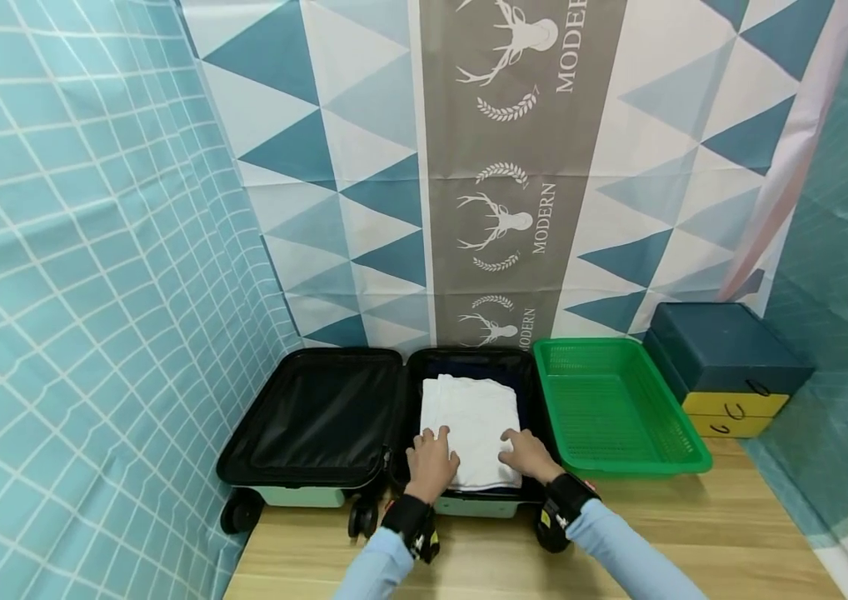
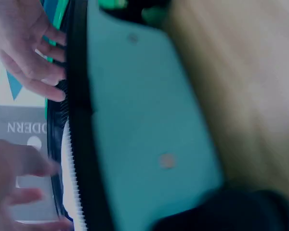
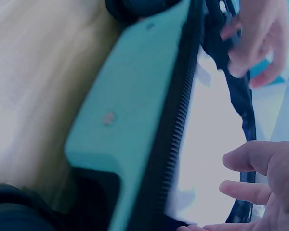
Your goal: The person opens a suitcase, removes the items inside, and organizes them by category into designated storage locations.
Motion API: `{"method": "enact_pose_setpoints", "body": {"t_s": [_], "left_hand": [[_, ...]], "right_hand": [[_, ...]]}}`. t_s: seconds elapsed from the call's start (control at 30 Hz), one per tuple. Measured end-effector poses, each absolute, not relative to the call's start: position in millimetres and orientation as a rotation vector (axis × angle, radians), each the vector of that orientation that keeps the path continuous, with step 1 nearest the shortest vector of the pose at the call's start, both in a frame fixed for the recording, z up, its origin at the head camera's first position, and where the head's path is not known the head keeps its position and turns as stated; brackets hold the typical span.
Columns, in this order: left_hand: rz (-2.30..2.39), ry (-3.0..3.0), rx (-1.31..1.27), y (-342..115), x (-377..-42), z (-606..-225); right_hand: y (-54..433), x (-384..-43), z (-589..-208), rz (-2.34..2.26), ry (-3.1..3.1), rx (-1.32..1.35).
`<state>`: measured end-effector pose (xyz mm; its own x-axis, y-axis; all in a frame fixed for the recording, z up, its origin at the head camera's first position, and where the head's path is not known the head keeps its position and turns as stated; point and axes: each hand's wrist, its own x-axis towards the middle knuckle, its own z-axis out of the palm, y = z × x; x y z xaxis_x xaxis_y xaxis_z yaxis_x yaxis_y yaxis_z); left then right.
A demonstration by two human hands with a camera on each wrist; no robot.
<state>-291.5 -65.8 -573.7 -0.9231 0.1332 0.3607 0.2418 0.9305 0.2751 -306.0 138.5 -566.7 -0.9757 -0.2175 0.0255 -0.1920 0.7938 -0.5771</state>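
A white folded cloth (image 1: 475,425) lies flat in the right half of an open suitcase (image 1: 476,507), over dark fabric. My left hand (image 1: 431,462) is over the cloth's near left edge, fingers spread. At its right edge is my right hand (image 1: 531,455), fingers relaxed and fingertips at the cloth. In the right wrist view the white cloth (image 3: 212,139) shows beside the suitcase's zipper rim, with the right hand (image 3: 274,183) near it. The left wrist view shows the left hand (image 2: 14,185) blurred, with nothing gripped between its fingers.
The suitcase's other half, with a black lining (image 1: 319,417), lies open on the left. A green plastic basket (image 1: 619,417) stands to the right on the wooden table (image 1: 754,525). Beyond it are stacked dark blue and yellow boxes (image 1: 727,358). Patterned curtains (image 1: 371,167) hang behind.
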Motion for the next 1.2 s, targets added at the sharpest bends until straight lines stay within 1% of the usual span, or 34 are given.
{"method": "enact_pose_setpoints", "body": {"t_s": [0.1, 0.23, 0.4, 0.57, 0.7, 0.9, 1.03, 1.2], "left_hand": [[-0.437, -3.011, -0.179, -64, -310, -566], [-0.509, -3.174, -0.109, -68, -332, -563], [-0.643, -3.224, -0.047, -76, -345, -569], [-0.926, -3.155, -0.059, -79, -351, -568], [-0.959, -3.133, -0.054, -78, -351, -565], [-1.021, -3.009, -0.043, -78, -344, -574], [-1.182, -2.878, -0.016, -77, -345, -578], [-1.388, -2.827, -0.151, -76, -351, -577]], "right_hand": [[139, -320, -562, -0.977, 2.866, -0.259], [141, -331, -563, -1.016, 2.775, -0.191], [137, -335, -571, -1.013, 2.814, -0.189], [130, -341, -575, -1.061, 2.904, -0.032], [124, -347, -576, -1.148, 2.882, 0.036], [122, -350, -582, -1.39, 2.757, 0.029], [124, -347, -578, -1.598, 2.548, -0.031], [125, -343, -566, -1.667, 2.302, -0.029]]}}
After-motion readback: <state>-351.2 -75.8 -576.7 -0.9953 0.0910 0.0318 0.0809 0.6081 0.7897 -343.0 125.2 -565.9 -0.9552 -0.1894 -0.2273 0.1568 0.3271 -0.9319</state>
